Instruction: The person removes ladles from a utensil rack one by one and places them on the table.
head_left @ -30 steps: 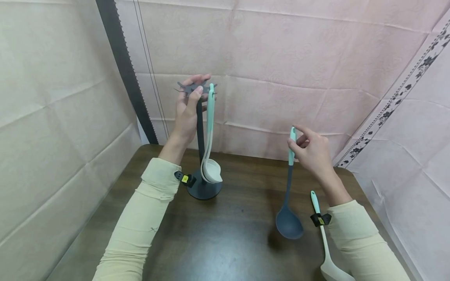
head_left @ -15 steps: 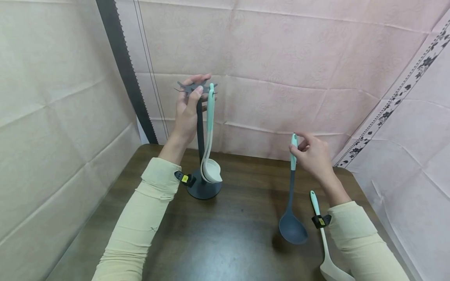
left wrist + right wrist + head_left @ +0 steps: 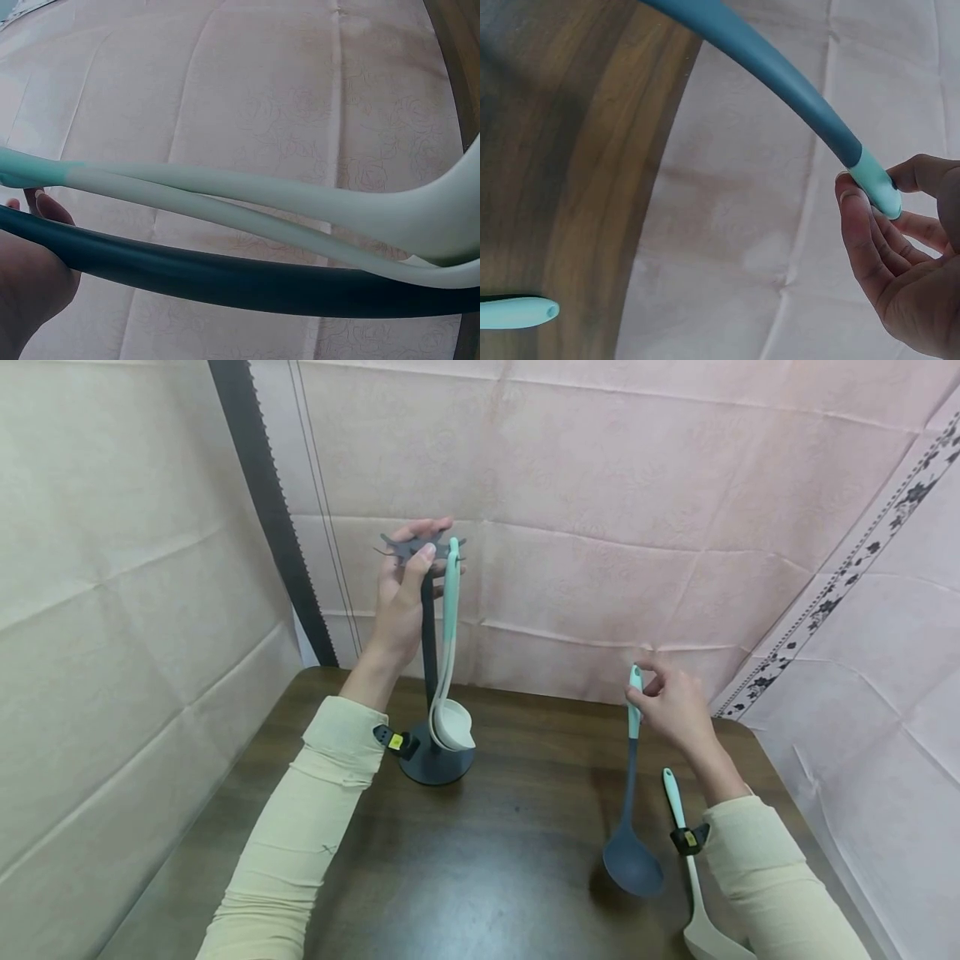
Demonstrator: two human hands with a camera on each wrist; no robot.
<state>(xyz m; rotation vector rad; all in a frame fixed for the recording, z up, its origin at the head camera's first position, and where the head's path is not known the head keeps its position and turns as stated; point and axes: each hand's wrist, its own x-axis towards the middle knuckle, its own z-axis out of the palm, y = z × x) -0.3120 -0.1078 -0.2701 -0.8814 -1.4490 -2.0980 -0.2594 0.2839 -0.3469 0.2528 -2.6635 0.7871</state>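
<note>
My left hand (image 3: 397, 610) grips the top of a dark utensil stand (image 3: 429, 647), thumb on its hooked crown. From one hook hang white utensils with mint handles, ladle-like, overlapping each other (image 3: 453, 727); two pale stems (image 3: 262, 184) show beside the dark pole in the left wrist view. Over the right part of the table, my right hand (image 3: 678, 706) pinches the mint handle end of a dark blue ladle (image 3: 633, 864). Its bowl hangs down close over the tabletop, with a shadow beside it. In the right wrist view thumb and fingertips meet the mint end (image 3: 876, 186).
A pale turner (image 3: 701, 935) with a mint handle lies on the brown table (image 3: 510, 852) at the right, partly under the right forearm. Cloth-covered walls (image 3: 600, 485) rise behind the table and at both sides.
The right hand has moved lower and slightly right, bringing the blue ladle nearer the front of the table. The left hand stays on the stand.
</note>
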